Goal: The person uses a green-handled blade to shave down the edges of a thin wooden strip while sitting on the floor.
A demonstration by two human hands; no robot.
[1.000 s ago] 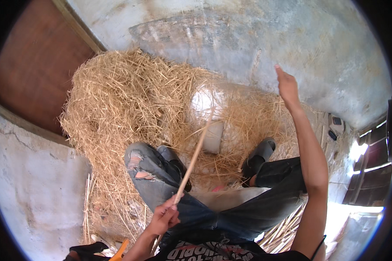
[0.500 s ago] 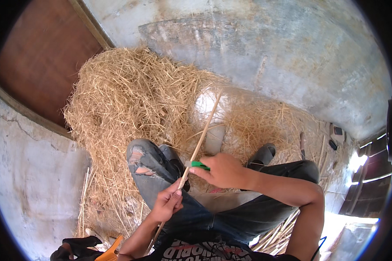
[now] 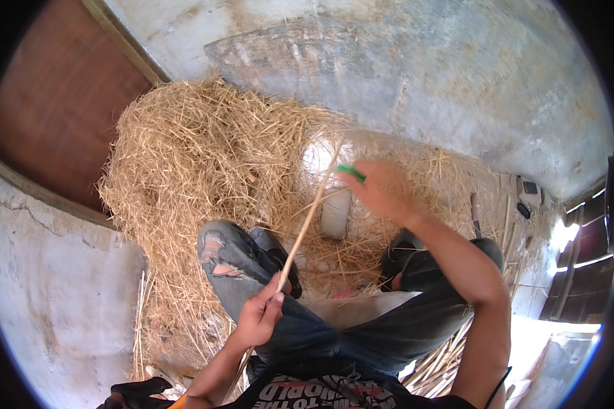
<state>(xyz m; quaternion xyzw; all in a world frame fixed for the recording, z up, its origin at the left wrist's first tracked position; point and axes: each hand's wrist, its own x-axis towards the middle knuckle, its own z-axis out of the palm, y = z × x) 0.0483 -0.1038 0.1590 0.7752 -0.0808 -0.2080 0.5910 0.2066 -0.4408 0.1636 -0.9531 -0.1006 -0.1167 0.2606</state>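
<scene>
A long, thin pale wooden stick (image 3: 305, 228) slants from beside my lap up and away, toward the bright patch of floor ahead. Around its lower part, above my left knee, my left hand (image 3: 258, 320) is closed. Near the stick's far end is my right hand (image 3: 383, 191), blurred by motion and closed on a small green-handled knife (image 3: 351, 173). The knife's blade is too smeared to make out. Whether it touches the stick I cannot tell.
A big straw heap (image 3: 198, 146) fills the left and middle against a grey wall (image 3: 402, 61). A grey block (image 3: 336, 215) lies between my feet. Several sticks (image 3: 438, 368) lie under my right thigh. A dark-handled blade (image 3: 475, 211) and a black device (image 3: 523, 209) are at right.
My right hand and the green-handled knife have moved away from me, from the stick's middle near my left hand to its far end. My left hand still grips the stick.
</scene>
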